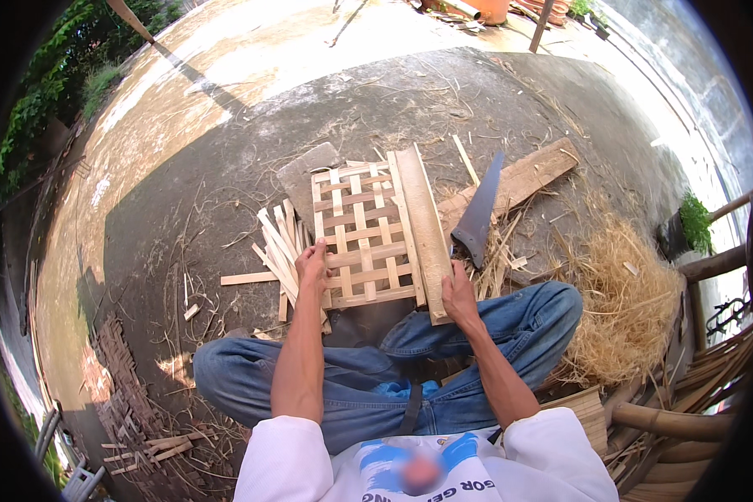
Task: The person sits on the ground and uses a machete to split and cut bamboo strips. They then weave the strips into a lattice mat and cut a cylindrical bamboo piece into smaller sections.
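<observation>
While the woven lattice panel (pixel 366 254) is gripped at its eight o'clock edge by the left hand (pixel 313 268), the pale trough-shaped piece (pixel 427 243) along its three o'clock side is clasped near its lower end by the right hand (pixel 460 296). The panel is held at mid-view — at twelve o'clock from the bent legs (pixel 519 326). Around the panel, a saw (pixel 480 215) is seen near three o'clock, a brown plank (pixel 544 167) at two, loose strips (pixel 278 243) at nine — and shavings (pixel 623 309) are heaped toward four.

Grey ground (pixel 151 251): brown plank (pixel 544 167), pale wooden strips (pixel 278 238), heap of straw-coloured shavings (pixel 623 305).
</observation>
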`<action>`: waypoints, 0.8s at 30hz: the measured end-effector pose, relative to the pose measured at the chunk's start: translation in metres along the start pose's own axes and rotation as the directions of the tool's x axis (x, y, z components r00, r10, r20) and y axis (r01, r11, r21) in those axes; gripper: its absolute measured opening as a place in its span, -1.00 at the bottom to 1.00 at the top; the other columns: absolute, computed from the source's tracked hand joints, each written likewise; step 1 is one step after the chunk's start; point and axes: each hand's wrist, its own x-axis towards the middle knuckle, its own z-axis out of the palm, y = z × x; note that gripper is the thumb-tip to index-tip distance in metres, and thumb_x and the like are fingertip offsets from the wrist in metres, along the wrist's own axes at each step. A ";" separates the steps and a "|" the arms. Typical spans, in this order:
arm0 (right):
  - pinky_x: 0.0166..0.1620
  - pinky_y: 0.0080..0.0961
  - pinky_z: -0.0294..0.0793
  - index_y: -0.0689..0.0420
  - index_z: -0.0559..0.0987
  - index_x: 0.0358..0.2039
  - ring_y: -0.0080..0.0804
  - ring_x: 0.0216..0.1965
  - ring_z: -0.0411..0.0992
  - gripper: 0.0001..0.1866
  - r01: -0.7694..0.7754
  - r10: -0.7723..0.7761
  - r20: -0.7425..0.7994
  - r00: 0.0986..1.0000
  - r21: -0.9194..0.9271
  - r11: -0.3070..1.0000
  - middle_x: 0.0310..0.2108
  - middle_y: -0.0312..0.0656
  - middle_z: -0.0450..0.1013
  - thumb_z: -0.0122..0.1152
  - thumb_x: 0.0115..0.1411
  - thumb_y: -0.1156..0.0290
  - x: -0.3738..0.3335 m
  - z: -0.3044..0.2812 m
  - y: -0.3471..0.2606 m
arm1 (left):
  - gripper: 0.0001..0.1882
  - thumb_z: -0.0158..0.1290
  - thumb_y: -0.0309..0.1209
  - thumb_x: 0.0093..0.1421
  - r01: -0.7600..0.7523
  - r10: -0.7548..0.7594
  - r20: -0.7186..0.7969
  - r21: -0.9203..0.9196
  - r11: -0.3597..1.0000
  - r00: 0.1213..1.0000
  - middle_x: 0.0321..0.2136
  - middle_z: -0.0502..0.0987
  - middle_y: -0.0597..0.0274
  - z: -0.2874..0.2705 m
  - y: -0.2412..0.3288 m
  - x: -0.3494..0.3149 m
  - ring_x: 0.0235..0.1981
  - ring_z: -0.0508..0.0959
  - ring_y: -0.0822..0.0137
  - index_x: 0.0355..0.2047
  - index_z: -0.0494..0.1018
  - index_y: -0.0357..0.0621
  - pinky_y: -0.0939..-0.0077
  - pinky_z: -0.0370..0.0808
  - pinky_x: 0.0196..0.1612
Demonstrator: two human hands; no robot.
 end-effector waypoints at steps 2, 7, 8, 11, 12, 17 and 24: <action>0.00 -0.01 0.44 0.26 0.37 0.07 0.28 -0.06 0.50 -0.67 -0.004 0.004 0.002 1.000 0.009 1.000 -0.16 0.29 0.52 -0.05 0.32 0.45 0.000 0.001 0.000 | -0.63 0.23 -0.07 0.27 0.001 -0.001 0.000 -0.008 1.000 1.000 -0.46 0.59 0.25 0.000 0.001 0.000 -0.61 0.43 0.39 -0.40 0.51 -0.14 0.46 0.32 -0.69; -0.01 -0.01 0.45 0.26 0.37 0.07 0.29 -0.07 0.50 -0.67 0.014 -0.014 -0.004 1.000 0.001 1.000 -0.17 0.29 0.53 -0.05 0.32 0.46 -0.001 -0.001 0.000 | -0.65 0.22 -0.09 0.28 0.026 -0.026 0.032 -0.013 1.000 0.999 -0.45 0.59 0.24 -0.001 0.003 -0.003 -0.57 0.46 0.38 -0.41 0.51 -0.13 0.46 0.33 -0.67; -0.01 -0.01 0.45 0.26 0.37 0.07 0.29 -0.07 0.50 -0.67 0.014 -0.014 -0.003 1.000 0.000 1.000 -0.18 0.29 0.53 -0.05 0.32 0.46 -0.001 -0.001 -0.001 | -0.64 0.22 -0.07 0.27 0.024 -0.024 0.029 -0.003 1.000 0.999 -0.43 0.59 0.25 -0.002 0.003 -0.003 -0.55 0.47 0.38 -0.38 0.52 -0.12 0.46 0.34 -0.66; -0.01 0.00 0.45 0.26 0.38 0.07 0.29 -0.07 0.51 -0.67 0.027 -0.027 0.005 1.000 -0.027 0.999 -0.18 0.30 0.53 -0.04 0.32 0.46 -0.001 -0.002 -0.003 | -0.63 0.23 -0.04 0.27 0.016 -0.016 0.024 0.016 1.000 1.000 -0.41 0.58 0.28 -0.004 0.002 -0.001 -0.53 0.49 0.38 -0.32 0.54 -0.10 0.47 0.35 -0.65; -0.01 0.00 0.45 0.26 0.38 0.07 0.29 -0.07 0.50 -0.67 0.022 -0.022 0.006 1.000 -0.028 0.999 -0.18 0.30 0.53 -0.04 0.32 0.46 -0.001 -0.002 -0.003 | -0.63 0.23 -0.04 0.27 0.013 -0.014 0.026 0.016 1.000 1.000 -0.42 0.58 0.27 -0.004 0.002 -0.001 -0.54 0.49 0.38 -0.33 0.54 -0.11 0.47 0.35 -0.66; 0.04 -0.11 0.44 0.25 0.39 0.07 0.15 -0.04 0.51 -0.67 -0.034 0.034 0.033 0.999 -0.023 0.999 -0.12 0.21 0.51 -0.05 0.34 0.41 -0.003 -0.003 -0.006 | -0.66 0.21 -0.09 0.28 0.007 -0.007 0.022 0.005 1.000 1.000 -0.44 0.60 0.21 -0.002 0.004 -0.005 -0.58 0.47 0.37 -0.37 0.53 -0.14 0.45 0.34 -0.66; -0.01 0.00 0.45 0.27 0.37 0.08 0.29 -0.06 0.50 -0.66 0.040 -0.040 0.008 0.999 -0.019 0.999 -0.17 0.31 0.53 -0.04 0.32 0.46 -0.002 -0.001 -0.005 | -0.65 0.22 -0.10 0.28 -0.014 0.014 0.012 -0.006 1.000 1.000 -0.45 0.59 0.23 -0.003 0.006 -0.005 -0.59 0.45 0.38 -0.39 0.53 -0.15 0.44 0.33 -0.67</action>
